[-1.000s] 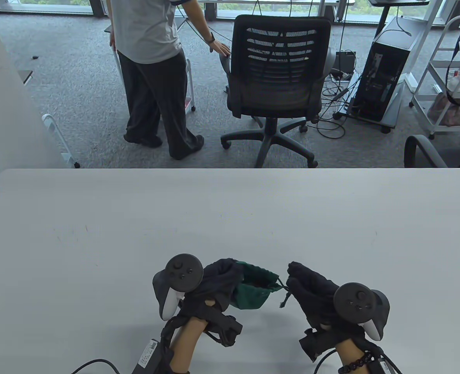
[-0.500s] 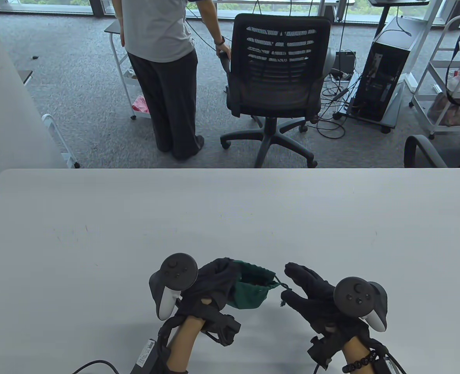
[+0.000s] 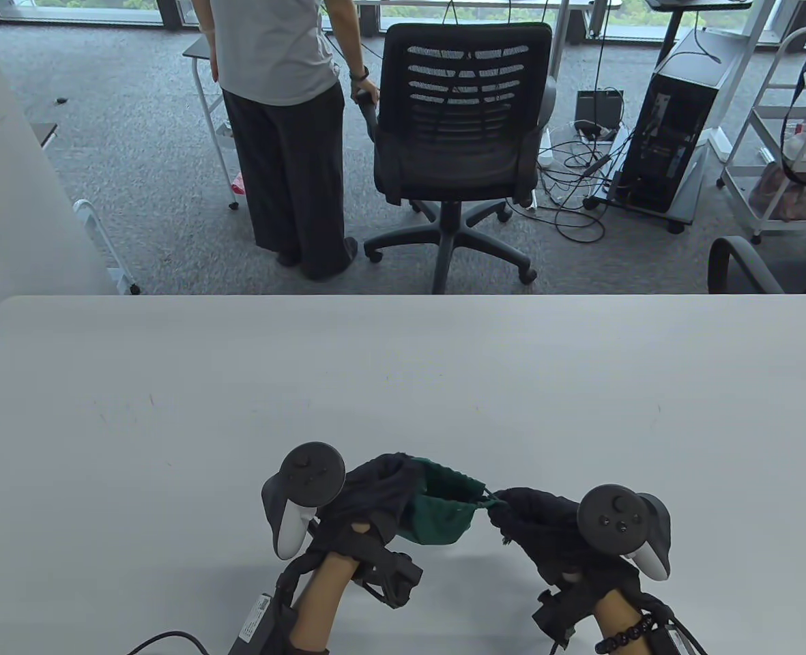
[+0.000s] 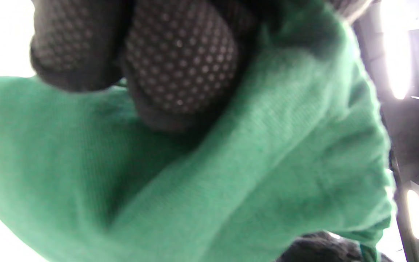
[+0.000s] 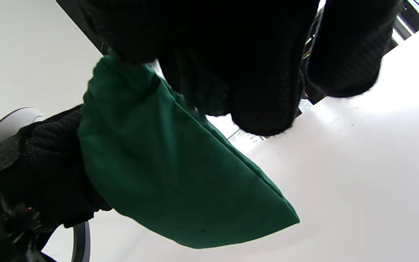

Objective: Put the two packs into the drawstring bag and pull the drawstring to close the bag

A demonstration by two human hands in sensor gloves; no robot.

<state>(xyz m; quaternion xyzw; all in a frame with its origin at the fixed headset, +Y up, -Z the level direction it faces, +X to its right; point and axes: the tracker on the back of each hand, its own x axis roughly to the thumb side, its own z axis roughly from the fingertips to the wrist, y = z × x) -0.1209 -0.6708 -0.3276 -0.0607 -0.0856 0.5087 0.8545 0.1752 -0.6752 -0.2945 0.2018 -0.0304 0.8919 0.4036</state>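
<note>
The right hand point(image 3: 539, 522), spread open beside the small dark green cloth drawstring bag point(image 3: 440, 512) half a second ago, has been closed in a grip on the cord end at the bag's right side, where it now touches the mouth. The bag's mouth has been drawn narrower than before. Beyond the counter, the black mesh-backed office chair point(image 3: 461, 136) has been shifted left by the standing person point(image 3: 286, 129), nearer to them.

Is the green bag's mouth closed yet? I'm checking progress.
Still partly open: the drawstring bag shows a gaping mouth between the left hand and right hand.
</note>
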